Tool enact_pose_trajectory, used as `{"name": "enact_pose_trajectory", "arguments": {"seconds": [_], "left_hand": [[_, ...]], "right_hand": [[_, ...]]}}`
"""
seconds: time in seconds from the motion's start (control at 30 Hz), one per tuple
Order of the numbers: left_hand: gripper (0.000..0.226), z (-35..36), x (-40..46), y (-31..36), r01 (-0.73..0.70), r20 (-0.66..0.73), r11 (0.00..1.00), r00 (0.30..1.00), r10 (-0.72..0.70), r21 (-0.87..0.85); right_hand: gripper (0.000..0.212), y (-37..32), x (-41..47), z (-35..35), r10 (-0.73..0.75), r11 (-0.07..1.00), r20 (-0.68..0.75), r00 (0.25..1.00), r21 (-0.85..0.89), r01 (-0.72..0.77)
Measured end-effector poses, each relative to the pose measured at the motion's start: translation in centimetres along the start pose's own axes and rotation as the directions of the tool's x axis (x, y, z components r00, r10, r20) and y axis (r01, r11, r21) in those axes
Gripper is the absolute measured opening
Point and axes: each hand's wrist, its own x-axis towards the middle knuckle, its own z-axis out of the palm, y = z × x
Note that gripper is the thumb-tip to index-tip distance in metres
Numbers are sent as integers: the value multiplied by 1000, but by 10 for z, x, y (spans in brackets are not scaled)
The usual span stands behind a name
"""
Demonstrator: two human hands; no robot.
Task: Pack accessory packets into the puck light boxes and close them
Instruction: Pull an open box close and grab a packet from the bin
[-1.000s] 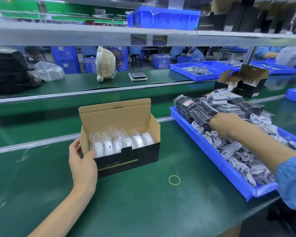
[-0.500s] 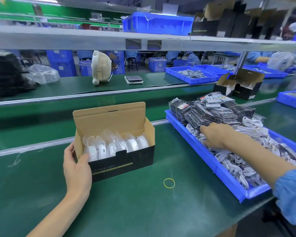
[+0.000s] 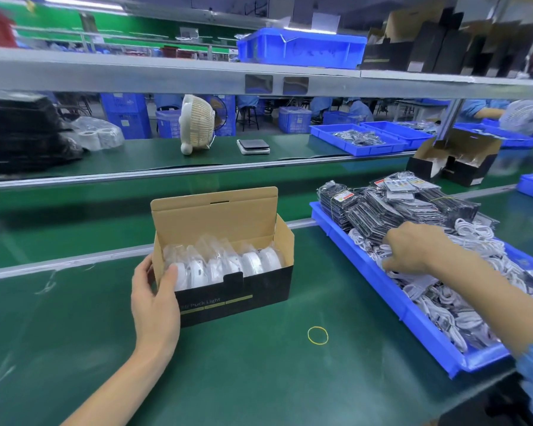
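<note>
Now the right hand (image 3: pixel 413 249) reaches lower into the blue tray (image 3: pixel 366 265) at 3 o'clock, fingers curled among white cable packets (image 3: pixel 437 299); whether it holds one, nobody can tell. Left hand (image 3: pixel 154 298) grips the open puck light box (image 3: pixel 228 296).

Our left hand (image 3: pixel 154 305) is wrapped around the box's left end, thumb on the front corner, fingers behind. Our right hand (image 3: pixel 413 247) is reaching out palm-down, fingers curled down into the packets, forearm stretched across.
</note>
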Motion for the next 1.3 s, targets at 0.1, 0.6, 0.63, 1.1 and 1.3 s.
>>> {"name": "enact_pose_trajectory", "arguments": {"seconds": [0.1, 0.6, 0.63, 1.1, 1.3], "left_hand": [[54, 1, 0, 1, 9, 1, 1000, 1000, -9, -13], [55, 0, 2, -1, 5, 2, 1000, 1000, -5, -20], [54, 0, 2, -1, 7, -2, 1000, 1000, -8, -22], [67, -2, -10, 16, -32, 25, 999, 999, 31, 34], [31, -7, -9, 26, -97, -32, 985, 994, 103, 145]], "right_hand": [[40, 4, 0, -5, 18, 999, -19, 1000, 34, -17], [41, 10, 1, -2, 1, 990, 103, 995, 139, -16], [38, 9, 2, -3, -22, 991, 129, 991, 137, 4], [13, -117, -47, -115, -413, 478, -429, 803, 649, 592], [29, -210, -6, -130, -387, 237, -238, 891, 908, 346]]}}
